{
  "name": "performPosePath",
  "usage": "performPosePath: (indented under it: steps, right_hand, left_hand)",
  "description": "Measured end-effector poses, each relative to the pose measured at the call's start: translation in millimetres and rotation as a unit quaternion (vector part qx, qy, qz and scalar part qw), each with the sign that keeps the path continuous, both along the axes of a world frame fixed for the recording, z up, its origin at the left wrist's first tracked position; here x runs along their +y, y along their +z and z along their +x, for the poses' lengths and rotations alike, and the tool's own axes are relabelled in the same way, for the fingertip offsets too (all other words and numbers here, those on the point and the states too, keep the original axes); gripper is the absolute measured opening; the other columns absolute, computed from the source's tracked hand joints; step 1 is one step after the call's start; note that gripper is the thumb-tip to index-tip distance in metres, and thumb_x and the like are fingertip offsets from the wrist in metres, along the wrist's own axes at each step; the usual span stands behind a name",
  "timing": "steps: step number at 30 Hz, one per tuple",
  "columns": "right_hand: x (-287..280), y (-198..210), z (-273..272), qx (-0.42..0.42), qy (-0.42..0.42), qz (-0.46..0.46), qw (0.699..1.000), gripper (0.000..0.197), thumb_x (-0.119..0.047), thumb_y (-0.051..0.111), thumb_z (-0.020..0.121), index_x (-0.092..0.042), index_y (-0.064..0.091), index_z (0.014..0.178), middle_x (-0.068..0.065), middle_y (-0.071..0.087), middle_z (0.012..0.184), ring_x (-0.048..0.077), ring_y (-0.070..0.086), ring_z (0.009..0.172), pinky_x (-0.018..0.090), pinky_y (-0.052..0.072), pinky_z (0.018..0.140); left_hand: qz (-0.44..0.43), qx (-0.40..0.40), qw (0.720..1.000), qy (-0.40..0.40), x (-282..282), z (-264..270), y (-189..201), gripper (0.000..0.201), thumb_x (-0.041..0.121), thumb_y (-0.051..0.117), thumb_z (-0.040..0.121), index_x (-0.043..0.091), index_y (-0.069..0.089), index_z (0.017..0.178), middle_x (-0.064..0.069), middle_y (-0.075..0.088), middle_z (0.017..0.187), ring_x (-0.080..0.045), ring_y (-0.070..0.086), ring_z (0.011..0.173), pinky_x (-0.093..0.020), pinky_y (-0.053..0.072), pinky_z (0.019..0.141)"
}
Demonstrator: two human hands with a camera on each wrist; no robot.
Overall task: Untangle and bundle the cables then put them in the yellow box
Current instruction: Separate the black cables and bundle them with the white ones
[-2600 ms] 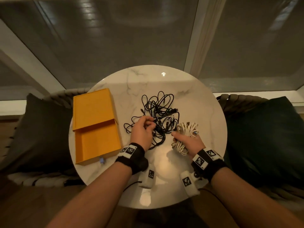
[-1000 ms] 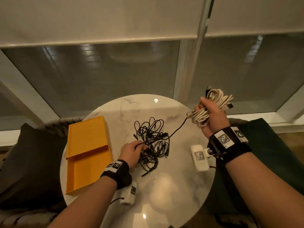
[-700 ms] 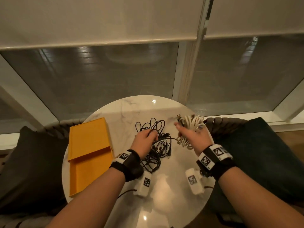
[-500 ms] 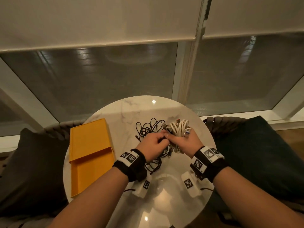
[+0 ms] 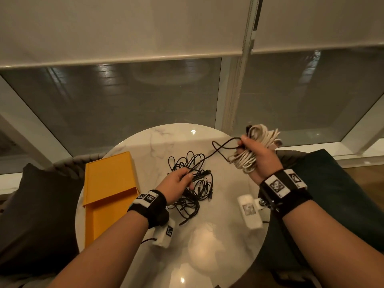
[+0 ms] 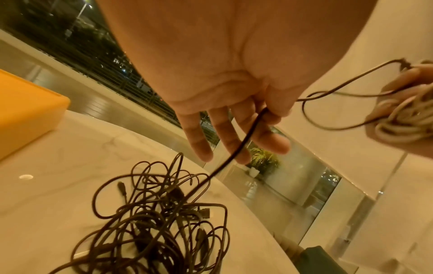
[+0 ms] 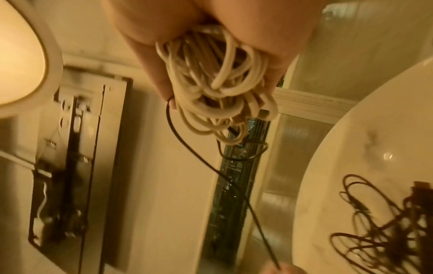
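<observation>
At the right of the head view, above the far edge of the round marble table (image 5: 207, 256), the right hand (image 5: 256, 156) is raised and closed around a bundle of white cables (image 5: 257, 142), with 1 black cable (image 5: 220, 147) pinched at its thumb. That cable runs down to the left hand (image 5: 176, 186), low at the center of the frame over the black tangle (image 5: 193, 183); its fingers look loosely extended with the cable passing between them, though the grip is hard to judge. The yellow box (image 5: 110, 194) lies open at the table's left edge.
</observation>
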State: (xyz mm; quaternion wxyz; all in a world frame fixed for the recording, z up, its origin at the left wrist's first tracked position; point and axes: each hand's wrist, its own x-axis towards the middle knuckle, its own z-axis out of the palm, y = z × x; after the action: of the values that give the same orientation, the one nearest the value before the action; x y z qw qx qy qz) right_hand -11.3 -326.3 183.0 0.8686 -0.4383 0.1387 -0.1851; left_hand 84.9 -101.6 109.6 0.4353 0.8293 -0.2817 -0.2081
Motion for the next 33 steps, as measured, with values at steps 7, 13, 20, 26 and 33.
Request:
performPosePath:
  steps: [7, 13, 20, 26, 33]
  right_hand:
    - [-33.7, 21.8, -7.5, -0.065, -0.039, 0.136, 0.988, 0.015, -0.021, 0.062, 0.092, -0.02, 0.064, 0.077, -0.005, 0.063, 0.076, 0.008, 0.056, 0.061, 0.026, 0.045, 0.069]
    - [-37.4, -26.3, -11.2, 0.1, -0.104, -0.05, 0.988, 0.008, -0.01, 0.071, 0.087, -0.007, 0.065, 0.083, 0.007, 0.064, 0.07, 0.018, 0.061, 0.055, 0.029, 0.052, 0.049]
    - [-9.4, -75.5, -15.6, 0.355, -0.031, -0.394, 0.847, 0.016, -0.027, 0.078, 0.082, -0.019, 0.071, 0.094, 0.004, 0.072, 0.091, 0.02, 0.069, 0.086, 0.038, 0.058, 0.081]
    - [22.7, -68.0, -15.6, 0.229, 0.007, -0.502, 0.834, 0.017, -0.029, 0.077, 0.084, -0.019, 0.069, 0.096, -0.007, 0.067, 0.084, 0.009, 0.065, 0.079, 0.026, 0.053, 0.075]
    - [26.5, -65.0, -5.8, 0.229, 0.048, -0.43, 0.872, 0.013, -0.029, 0.077, 0.083, -0.021, 0.07, 0.09, 0.0, 0.072, 0.082, 0.017, 0.069, 0.08, 0.045, 0.059, 0.083]
  left_hand:
    - [0.094, -0.017, 0.995, 0.039, 10.2, 4.5, -29.2, 0.027, 0.029, 0.041, 0.104, 0.019, 0.06, 0.088, 0.004, 0.069, 0.087, -0.018, 0.062, 0.085, -0.032, 0.046, 0.08]
    - [0.026, -0.044, 0.99, 0.128, 9.3, 15.5, -14.7, 0.029, 0.03, 0.04, 0.105, 0.021, 0.061, 0.088, 0.004, 0.061, 0.074, -0.013, 0.056, 0.069, -0.031, 0.045, 0.068]
    - [0.054, -0.137, 0.986, 0.074, -11.5, 10.7, 5.2, 0.026, 0.034, 0.041, 0.103, 0.026, 0.066, 0.104, 0.007, 0.067, 0.09, -0.011, 0.06, 0.082, -0.028, 0.047, 0.072]
    - [0.12, -0.187, 0.974, -0.028, -28.3, -8.4, 3.0, 0.024, 0.04, 0.042, 0.102, 0.028, 0.063, 0.104, 0.011, 0.062, 0.078, -0.008, 0.057, 0.071, -0.026, 0.041, 0.064]
    - [0.1, -0.207, 0.97, -0.078, -34.7, -11.5, 11.6, 0.023, 0.04, 0.044, 0.101, 0.028, 0.062, 0.094, 0.009, 0.06, 0.075, -0.009, 0.054, 0.069, -0.026, 0.038, 0.063]
